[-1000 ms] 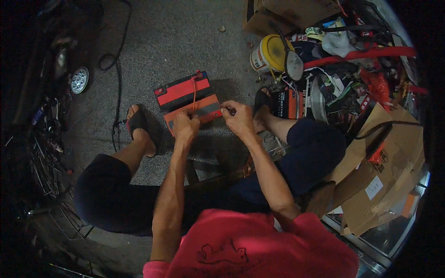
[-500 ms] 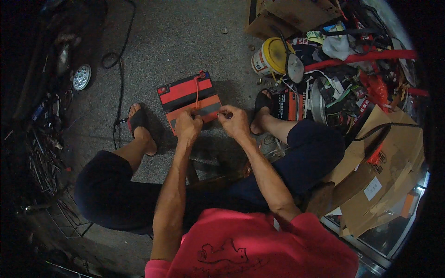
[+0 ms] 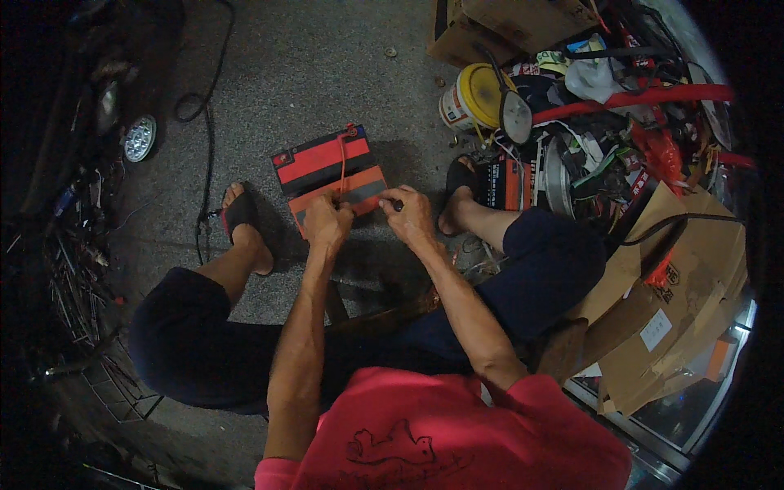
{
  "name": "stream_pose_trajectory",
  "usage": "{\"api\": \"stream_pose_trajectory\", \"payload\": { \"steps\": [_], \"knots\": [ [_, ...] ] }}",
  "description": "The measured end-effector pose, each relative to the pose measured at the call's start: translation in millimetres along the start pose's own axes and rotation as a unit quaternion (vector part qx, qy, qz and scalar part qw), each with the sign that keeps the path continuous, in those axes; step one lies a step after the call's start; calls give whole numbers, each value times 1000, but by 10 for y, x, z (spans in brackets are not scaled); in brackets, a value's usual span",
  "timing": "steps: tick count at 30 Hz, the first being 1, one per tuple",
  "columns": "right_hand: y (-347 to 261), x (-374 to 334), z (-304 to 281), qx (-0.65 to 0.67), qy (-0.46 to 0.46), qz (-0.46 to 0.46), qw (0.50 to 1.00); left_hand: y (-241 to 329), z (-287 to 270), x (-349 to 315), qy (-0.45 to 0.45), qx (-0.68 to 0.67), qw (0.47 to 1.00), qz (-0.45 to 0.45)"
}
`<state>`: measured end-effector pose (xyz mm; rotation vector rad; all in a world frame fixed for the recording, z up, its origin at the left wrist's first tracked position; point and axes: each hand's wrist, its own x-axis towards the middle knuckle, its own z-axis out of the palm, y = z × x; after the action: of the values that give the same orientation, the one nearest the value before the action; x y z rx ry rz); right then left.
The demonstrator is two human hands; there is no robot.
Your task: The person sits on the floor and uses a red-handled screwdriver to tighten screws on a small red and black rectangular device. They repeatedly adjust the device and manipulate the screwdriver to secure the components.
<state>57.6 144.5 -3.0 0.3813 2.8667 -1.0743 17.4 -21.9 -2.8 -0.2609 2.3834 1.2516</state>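
Note:
Two block-shaped batteries lie side by side on the floor between my feet: a red-and-black battery [image 3: 309,167] on the far side and an orange-and-grey battery [image 3: 364,193] nearer me. From the far battery's right terminal a thin red wire [image 3: 343,160] runs down toward my left hand [image 3: 329,222]. That hand is closed over the near battery, its fingertips pinched around the wire's lower end. At the near battery's right end is my right hand [image 3: 411,217], with fingers curled together; what they hold, if anything, is hidden.
A white bucket with a yellow lid [image 3: 483,91], a mirror [image 3: 516,118] and piled scrap crowd the right. Flattened cardboard [image 3: 645,327] lies nearer. To the left are a black cable [image 3: 211,147], a round lamp [image 3: 140,138] and thin rods [image 3: 77,282].
The whole view has shifted slightly. Both hands keep almost the same places at the near battery, and the right fingers have turned a little.

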Motion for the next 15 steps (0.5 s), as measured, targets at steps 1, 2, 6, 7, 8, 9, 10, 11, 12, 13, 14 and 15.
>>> {"api": "stream_pose_trajectory", "payload": {
  "steps": [1,2,6,7,8,9,10,11,12,13,14,15],
  "knots": [
    [-11,-7,3,-10,-3,-2,1000,23,-18,-15,0,0,1000,1],
    [-23,-16,7,-20,-5,-3,1000,20,-15,-13,0,3,1000,1],
    [-158,-60,10,-122,3,-39,992,-14,-2,4,5,13,1000,1],
    [-175,-61,6,-135,-2,-39,990,-12,1,6,5,14,1000,2],
    [-184,-64,9,-148,-8,-39,988,-6,2,5,4,15,1000,-2],
    [-183,-69,20,-154,3,-41,987,3,2,3,4,16,1000,-7],
    [-179,-75,35,-159,14,-44,986,13,-3,1,3,17,1000,-12],
    [-172,-80,49,-165,25,-47,985,1,5,8,4,14,1000,-10],
    [-157,-86,66,-179,37,-55,982,-26,24,21,5,10,1000,-8],
    [-147,-91,89,-191,48,-62,978,-50,35,29,6,8,1000,-8],
    [-136,-93,106,-204,58,-70,975,-73,45,37,5,10,1000,-7],
    [-121,-86,115,-199,39,-66,977,-96,55,45,4,12,1000,-7]
  ]
}}
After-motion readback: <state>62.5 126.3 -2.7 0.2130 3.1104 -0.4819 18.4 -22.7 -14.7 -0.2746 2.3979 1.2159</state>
